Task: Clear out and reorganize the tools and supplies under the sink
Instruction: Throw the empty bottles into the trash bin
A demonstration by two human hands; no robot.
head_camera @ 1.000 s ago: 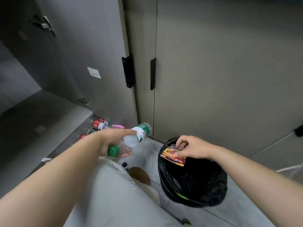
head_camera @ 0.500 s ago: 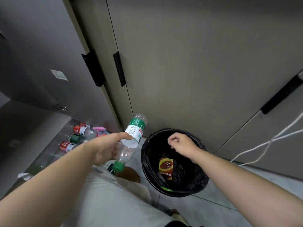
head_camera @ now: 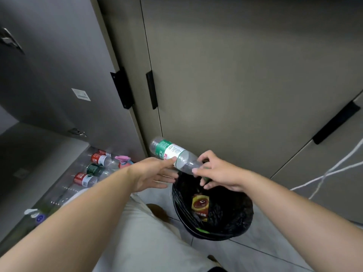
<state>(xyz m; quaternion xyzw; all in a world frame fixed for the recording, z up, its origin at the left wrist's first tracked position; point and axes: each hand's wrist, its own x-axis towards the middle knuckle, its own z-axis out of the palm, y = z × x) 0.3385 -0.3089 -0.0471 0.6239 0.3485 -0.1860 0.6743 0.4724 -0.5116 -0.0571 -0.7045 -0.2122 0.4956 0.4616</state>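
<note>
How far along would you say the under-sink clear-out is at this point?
Early. Done: a red-and-yellow packet lies in the black bin. In hand: left hand and right hand hold a green-labelled bottle over it. Left: several bottles lie in the open cabinet.

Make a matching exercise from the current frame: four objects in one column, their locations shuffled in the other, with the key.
Objects
1. green-label bottle
2. red-and-yellow packet
3. red-label bottle
4. white cable

Locations
A. inside the black bin
B. lying in the open cabinet
C. held between the left hand and the right hand
D. hanging at the right, in front of the drawers

Pairs: 1-C, 2-A, 3-B, 4-D
</note>
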